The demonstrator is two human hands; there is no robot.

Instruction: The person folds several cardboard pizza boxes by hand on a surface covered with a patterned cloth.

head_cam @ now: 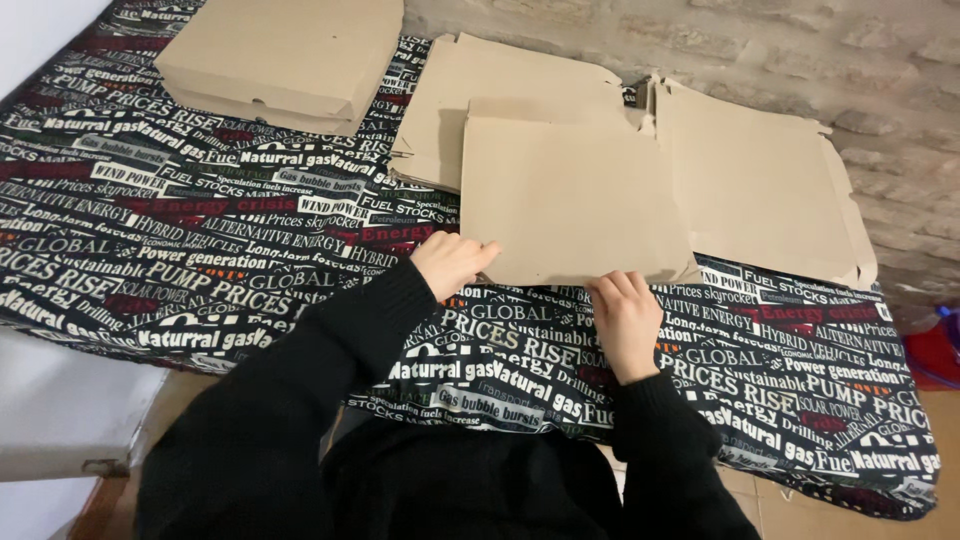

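Cardboard sheet [575, 200], flat and tan, lies on the counter [200, 250] with its printed black cloth, overlapping more flat cutouts [760, 190] behind. Closed cardboard box [285, 55] sits far left, contents hidden. Left hand [455, 262] and right hand [627, 320] both pinch the sheet's near edge, black sleeves reaching forward.
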